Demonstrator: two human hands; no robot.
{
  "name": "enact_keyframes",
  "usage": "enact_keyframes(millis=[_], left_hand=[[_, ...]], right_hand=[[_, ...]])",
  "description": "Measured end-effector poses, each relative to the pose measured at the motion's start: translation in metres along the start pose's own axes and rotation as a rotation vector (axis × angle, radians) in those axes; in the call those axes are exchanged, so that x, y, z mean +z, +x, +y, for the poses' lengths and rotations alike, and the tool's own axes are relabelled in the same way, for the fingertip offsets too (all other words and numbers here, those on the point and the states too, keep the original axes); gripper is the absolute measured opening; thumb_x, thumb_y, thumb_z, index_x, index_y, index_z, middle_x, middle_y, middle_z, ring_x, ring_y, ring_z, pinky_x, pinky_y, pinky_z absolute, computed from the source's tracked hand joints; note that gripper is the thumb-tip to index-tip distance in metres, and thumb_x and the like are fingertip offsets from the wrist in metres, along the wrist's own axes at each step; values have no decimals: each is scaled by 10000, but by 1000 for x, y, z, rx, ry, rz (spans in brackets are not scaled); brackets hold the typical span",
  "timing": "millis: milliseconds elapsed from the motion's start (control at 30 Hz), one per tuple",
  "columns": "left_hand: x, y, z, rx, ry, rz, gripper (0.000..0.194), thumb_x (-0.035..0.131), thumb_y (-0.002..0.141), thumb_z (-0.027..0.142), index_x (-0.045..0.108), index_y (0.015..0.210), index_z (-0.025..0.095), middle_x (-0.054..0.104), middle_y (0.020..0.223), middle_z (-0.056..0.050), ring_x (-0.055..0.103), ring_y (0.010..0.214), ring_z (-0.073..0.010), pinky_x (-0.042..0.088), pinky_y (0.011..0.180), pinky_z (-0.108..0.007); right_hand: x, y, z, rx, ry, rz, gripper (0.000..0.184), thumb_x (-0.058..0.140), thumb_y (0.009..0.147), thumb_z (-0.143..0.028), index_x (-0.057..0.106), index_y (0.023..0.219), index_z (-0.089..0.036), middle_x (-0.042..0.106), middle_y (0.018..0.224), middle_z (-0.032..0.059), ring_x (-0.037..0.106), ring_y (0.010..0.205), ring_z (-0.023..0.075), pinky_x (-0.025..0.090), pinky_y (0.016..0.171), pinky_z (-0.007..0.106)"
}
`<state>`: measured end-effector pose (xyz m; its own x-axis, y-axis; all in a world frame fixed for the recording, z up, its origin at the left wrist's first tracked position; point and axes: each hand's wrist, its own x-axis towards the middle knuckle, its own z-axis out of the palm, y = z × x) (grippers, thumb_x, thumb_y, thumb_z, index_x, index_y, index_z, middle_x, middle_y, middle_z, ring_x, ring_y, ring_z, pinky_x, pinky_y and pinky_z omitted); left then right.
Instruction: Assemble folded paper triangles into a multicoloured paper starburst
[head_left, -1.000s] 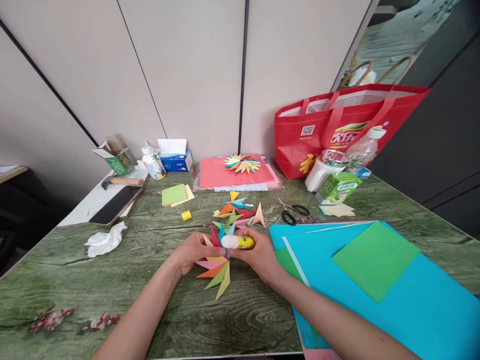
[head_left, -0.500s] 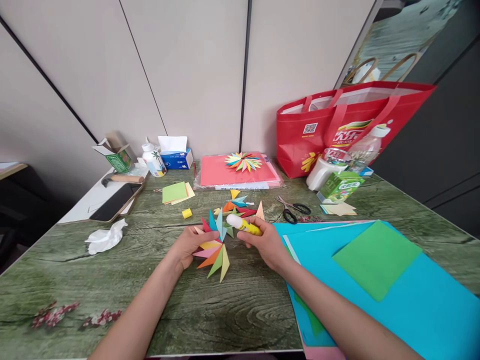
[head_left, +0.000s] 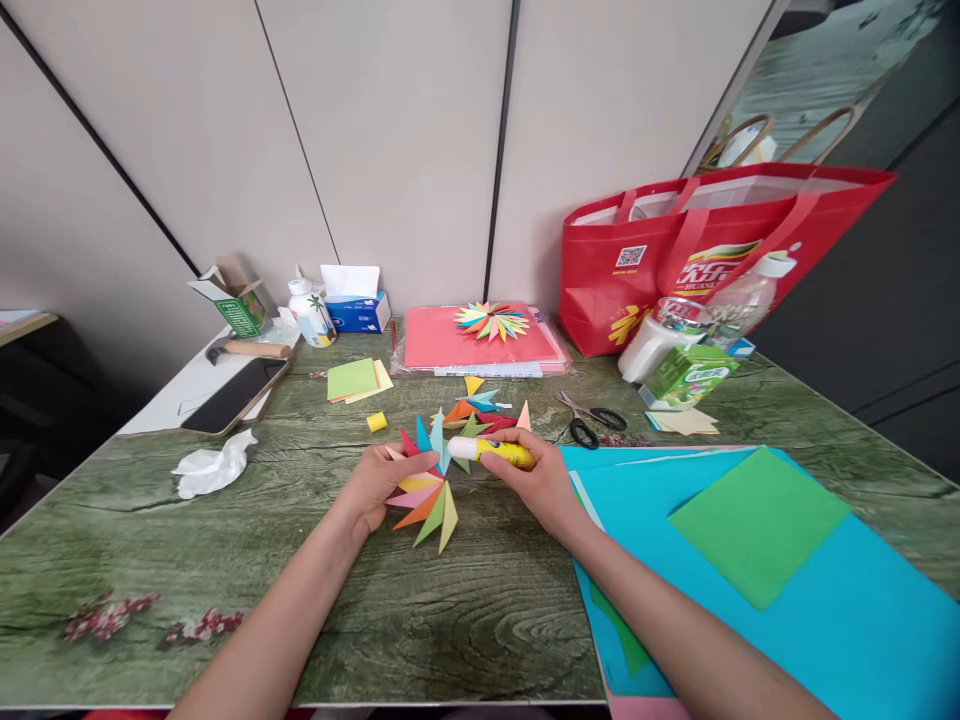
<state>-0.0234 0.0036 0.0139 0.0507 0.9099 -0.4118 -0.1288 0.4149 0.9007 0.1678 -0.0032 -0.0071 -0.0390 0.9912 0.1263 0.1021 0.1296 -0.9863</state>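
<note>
My left hand (head_left: 386, 483) is closed on a folded-paper pinwheel (head_left: 433, 513) of pointed, many-coloured pieces, thumb on top. In my right hand (head_left: 536, 475) is an uncapped yellow glue stick (head_left: 502, 452), its white tip pointing left at the pinwheel's light blue point. Whether the tip touches the paper I cannot tell. Behind both hands lie loose folded paper pieces (head_left: 480, 402), partly hidden by my right hand. The yellow glue cap (head_left: 376, 421) rests on the table to the left of them.
Black-handled scissors (head_left: 589, 417) lie behind my right hand. Blue paper sheets (head_left: 637, 560) with a green square (head_left: 759, 527) cover the right. A finished paper star (head_left: 491, 322) sits on a red pack (head_left: 427, 345). Left are a crumpled tissue (head_left: 215, 466) and a phone (head_left: 236, 396).
The glue stick has tipped from slanting to nearly level, and its tip has come left and down, closer to the pinwheel. My left hand holds the pinwheel almost where it was.
</note>
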Motion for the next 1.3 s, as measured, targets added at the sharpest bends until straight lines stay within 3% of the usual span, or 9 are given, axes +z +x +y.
enact_keyframes(millis=[200, 400, 600, 667, 800, 900, 1067, 1300], left_hand=[[-2, 1, -2, 37, 31, 10, 219, 783, 470, 231, 587, 492, 135, 561, 425, 32, 447, 370, -68, 295, 378, -190], [0, 1, -3, 44, 35, 19, 255, 797, 427, 232, 568, 461, 126, 525, 392, 43, 403, 348, -46, 262, 369, -178], [-2, 3, -3, 56, 28, 43, 233, 796, 429, 237, 599, 491, 127, 570, 430, 24, 446, 375, -66, 294, 386, -187], [-3, 3, -2, 64, 25, 42, 218, 790, 444, 240, 611, 505, 132, 582, 441, 20, 460, 384, -75, 311, 396, -194], [-3, 4, -3, 94, 27, 62, 221, 785, 460, 246, 593, 475, 138, 538, 396, 38, 434, 365, -70, 300, 383, -196], [-1, 3, -4, 94, 23, 73, 238, 787, 452, 247, 577, 468, 138, 537, 400, 43, 430, 364, -65, 291, 376, -187], [2, 2, -4, 96, 29, 69, 250, 779, 461, 263, 567, 475, 132, 526, 402, 46, 418, 363, -55, 275, 370, -174], [4, 0, -4, 105, 82, 63, 250, 775, 450, 274, 574, 472, 127, 520, 407, 40, 405, 366, -54, 272, 371, -175]], right_hand=[[1, -3, -2, -133, -115, -2, 226, 627, 686, -332, 608, 863, -192, 638, 905, 63, 576, 802, 203, 448, 703, 315], [1, -6, -2, -233, -223, 4, 207, 619, 704, -305, 617, 890, -215, 621, 934, 73, 572, 813, 212, 450, 601, 291], [-1, -8, -5, -365, -252, 0, 166, 634, 690, -239, 614, 855, -227, 618, 934, 60, 557, 912, 219, 438, 791, 368], [0, -9, -5, -354, -236, 14, 163, 634, 691, -239, 603, 849, -223, 618, 933, 61, 562, 902, 214, 442, 789, 363], [3, -10, -4, -194, -95, 125, 252, 658, 669, -297, 530, 867, -207, 619, 905, 66, 584, 762, 190, 475, 601, 292], [5, -9, -3, -179, 23, 212, 300, 685, 638, -297, 480, 835, -201, 608, 888, 65, 587, 794, 188, 479, 575, 266], [9, -14, -3, -229, 98, 122, 304, 662, 670, -247, 415, 845, -218, 616, 942, 66, 602, 865, 192, 476, 540, 240], [9, -16, 1, -242, -59, 71, 271, 646, 689, -248, 445, 867, -216, 626, 973, 75, 622, 813, 186, 474, 518, 241]])
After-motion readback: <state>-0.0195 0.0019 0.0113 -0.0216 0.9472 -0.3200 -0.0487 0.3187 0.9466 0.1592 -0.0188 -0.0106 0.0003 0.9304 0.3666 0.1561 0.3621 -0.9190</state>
